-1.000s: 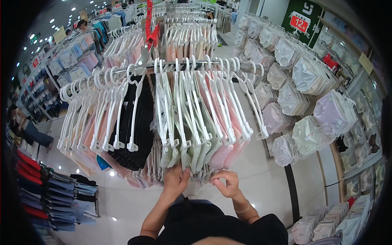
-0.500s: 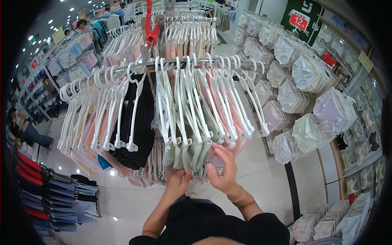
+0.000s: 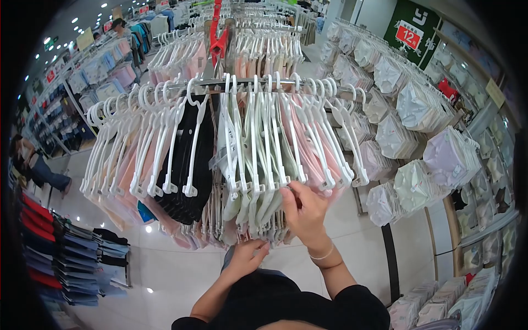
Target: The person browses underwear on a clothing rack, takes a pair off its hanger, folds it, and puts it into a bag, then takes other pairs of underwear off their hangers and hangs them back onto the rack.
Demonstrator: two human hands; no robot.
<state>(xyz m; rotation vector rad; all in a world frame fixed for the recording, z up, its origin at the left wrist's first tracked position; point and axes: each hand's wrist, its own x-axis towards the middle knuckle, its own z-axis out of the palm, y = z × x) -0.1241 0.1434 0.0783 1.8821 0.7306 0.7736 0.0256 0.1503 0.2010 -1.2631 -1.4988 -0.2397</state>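
On the rack in front of me hang white plastic hangers [image 3: 269, 148] with pale green garments [image 3: 258, 206] clipped to them. My right hand [image 3: 308, 214] is at the right edge of the green garments, thumb and index finger closed around the clip end of a hanger. Below the hems, my left hand [image 3: 247, 259] is held low with thumb and fingers slightly apart and nothing visible in it. Pink garments [image 3: 314, 144] hang to the right of the green ones, and black garments [image 3: 190, 165] to the left.
A metal rail [image 3: 214, 82] carries the hangers, with a red clip [image 3: 219, 44] above it. Lower garments [image 3: 206, 234] hang beneath. Racks of pastel underwear [image 3: 418, 104] line the right; folded jeans [image 3: 77, 264] stand lower left. A person [image 3: 38, 165] is at far left.
My right hand has risen and closed from an open curve onto a hanger's clip end. My left hand has dropped slightly away from the hems. The view has shifted a little left.
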